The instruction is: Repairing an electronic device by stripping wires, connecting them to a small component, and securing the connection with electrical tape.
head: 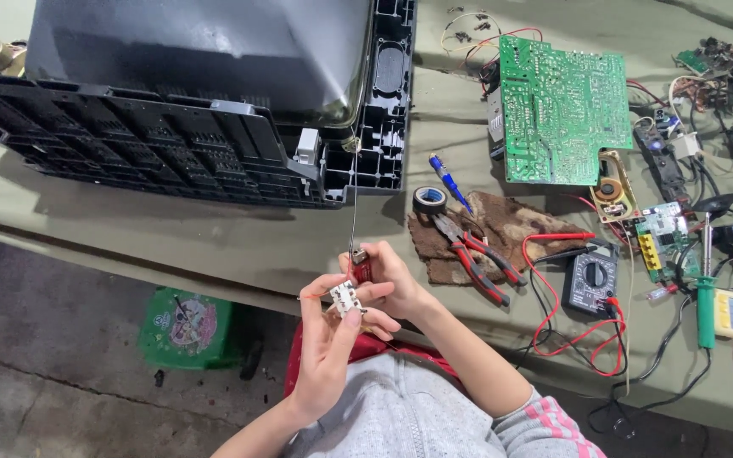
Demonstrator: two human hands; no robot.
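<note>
My left hand (326, 339) pinches a small white connector part (344, 297) with thin wires sticking out of it. Just above it, my right hand (388, 284) holds a small red piece (360, 270) against that connector. A thin wire (355, 199) runs straight up from the red piece to the corner of a large black television casing (171, 144) lying face down on the olive cloth of the table (214, 237). Both hands hover over the table's near edge, above my lap.
On a brown rag lie red-handled pliers (477, 254), beside a roll of black tape (428, 200) and a blue screwdriver (450, 182). Right of them: a green circuit board (562, 106), a black multimeter (592, 278) with red leads, a green-handled soldering iron (706, 297). A green stool (188, 326) stands below.
</note>
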